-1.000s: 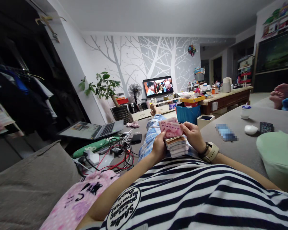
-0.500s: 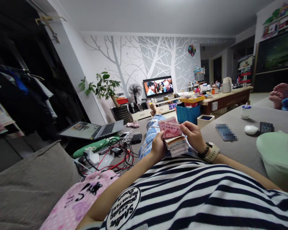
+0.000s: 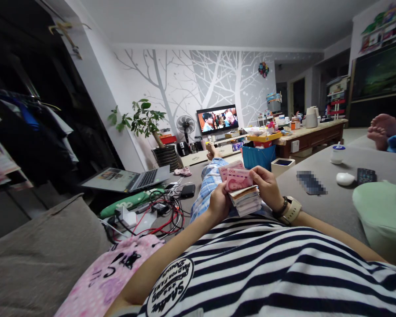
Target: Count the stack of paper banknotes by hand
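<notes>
Pink 100 banknotes point(image 3: 238, 179) are fanned out between my two hands, above my lap. My left hand point(image 3: 218, 202) is closed, its thumb on the lower left edge of the notes. With thumb and fingers, my right hand point(image 3: 266, 185) pinches the right edge of the front note. Just below the notes, a thick wad of paper point(image 3: 247, 202), pale at its edges with an orange-brown piece on top, rests against my striped shirt point(image 3: 257, 246). My left fingers behind the wad are hidden, so I cannot tell how far they wrap around it.
At left, a laptop point(image 3: 128, 179) stands near tangled cables point(image 3: 171, 215) and a black box point(image 3: 187, 191). On the grey sofa to the right are a blurred-out phone point(image 3: 312, 182), a white mouse point(image 3: 345, 178), a remote point(image 3: 366, 175) and a green bin point(image 3: 379, 207). Another person's feet point(image 3: 383, 130) show at far right.
The front note and both hands have shifted slightly right, and the notes behind it now show more at the left. The picture on the television has changed.
</notes>
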Available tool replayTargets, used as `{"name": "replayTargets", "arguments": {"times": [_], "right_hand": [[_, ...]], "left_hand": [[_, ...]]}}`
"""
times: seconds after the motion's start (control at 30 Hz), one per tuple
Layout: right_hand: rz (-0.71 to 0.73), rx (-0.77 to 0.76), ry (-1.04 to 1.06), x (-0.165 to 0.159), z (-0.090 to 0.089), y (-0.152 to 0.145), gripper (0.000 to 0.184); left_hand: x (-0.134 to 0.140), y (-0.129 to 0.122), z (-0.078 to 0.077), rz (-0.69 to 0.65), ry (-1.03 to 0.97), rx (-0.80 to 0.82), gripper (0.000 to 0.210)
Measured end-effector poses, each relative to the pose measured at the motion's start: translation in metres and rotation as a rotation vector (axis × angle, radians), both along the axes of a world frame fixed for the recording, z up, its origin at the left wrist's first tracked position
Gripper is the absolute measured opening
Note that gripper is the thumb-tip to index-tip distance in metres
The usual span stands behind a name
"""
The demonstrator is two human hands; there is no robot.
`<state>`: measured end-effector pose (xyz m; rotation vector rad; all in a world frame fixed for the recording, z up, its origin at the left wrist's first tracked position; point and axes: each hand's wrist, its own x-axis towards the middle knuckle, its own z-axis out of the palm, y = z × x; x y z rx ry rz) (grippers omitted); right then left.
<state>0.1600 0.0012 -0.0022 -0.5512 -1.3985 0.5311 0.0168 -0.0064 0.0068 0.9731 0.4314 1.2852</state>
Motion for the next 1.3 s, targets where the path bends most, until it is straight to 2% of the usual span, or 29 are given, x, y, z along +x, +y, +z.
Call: {"name": "replayTargets", "arguments": {"times": [0.3,0.6,0.97,1.3], "right_hand": [[0.036,0.01,0.025,0.001,0.003,-0.002,0.028],[0.188,-0.024,-0.083,0.011,0.015,-0.008,0.031],[0.254,-0.028,-0.066,0.015,0.018,-0.008,0.029],[0.271,-0.033,-0.1,0.014,0.019,-0.011,0.032]], "left_hand": [[-0.001,-0.001,-0.001,-0.041,0.004,-0.026,0.035],[-0.005,-0.003,0.0,-0.082,0.03,-0.032,0.035],[-0.007,-0.004,-0.002,-0.184,0.047,-0.038,0.038],[-0.009,0.002,-0.005,-0.159,0.07,-0.052,0.036]]}}
